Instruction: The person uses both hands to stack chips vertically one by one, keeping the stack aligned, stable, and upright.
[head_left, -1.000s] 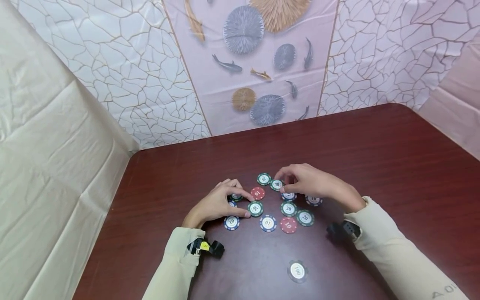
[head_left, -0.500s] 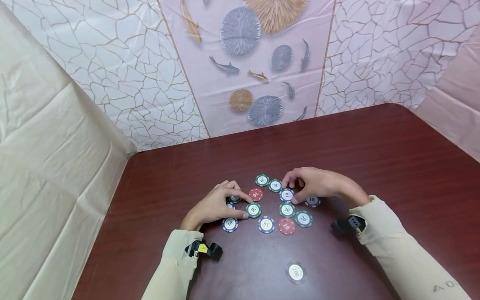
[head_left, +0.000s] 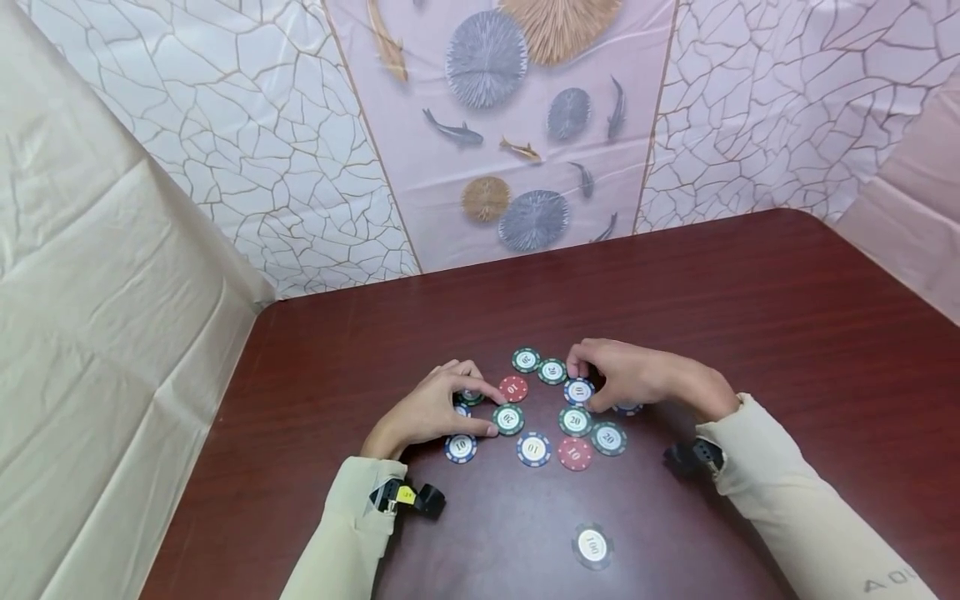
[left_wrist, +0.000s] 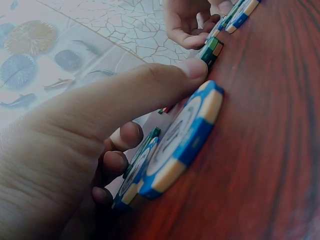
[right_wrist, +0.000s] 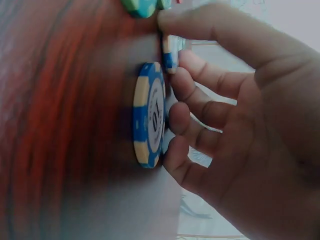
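With thumb and index fingertip at its edge, my left hand pinches a green poker chip marked 20, flat on the table. Two blue chips and a green one lie partly under that hand; the nearest is a blue 10 chip in the left wrist view. My right hand has its thumb and index finger at opposite edges of another blue 10 chip. Beneath the right palm is one more blue 10 chip, clearest in the right wrist view, near the curled other fingers.
Between the hands lie a red chip and a blue chip. Two green chips touch at the back, one here. In front are two green 20 chips and a red chip. A 100 chip lies near me on the dark table.
My right hand has moved from the green 20 chip at the back to the blue 10 chip nearer me, fingers now at its edges. My left hand has stayed in place.
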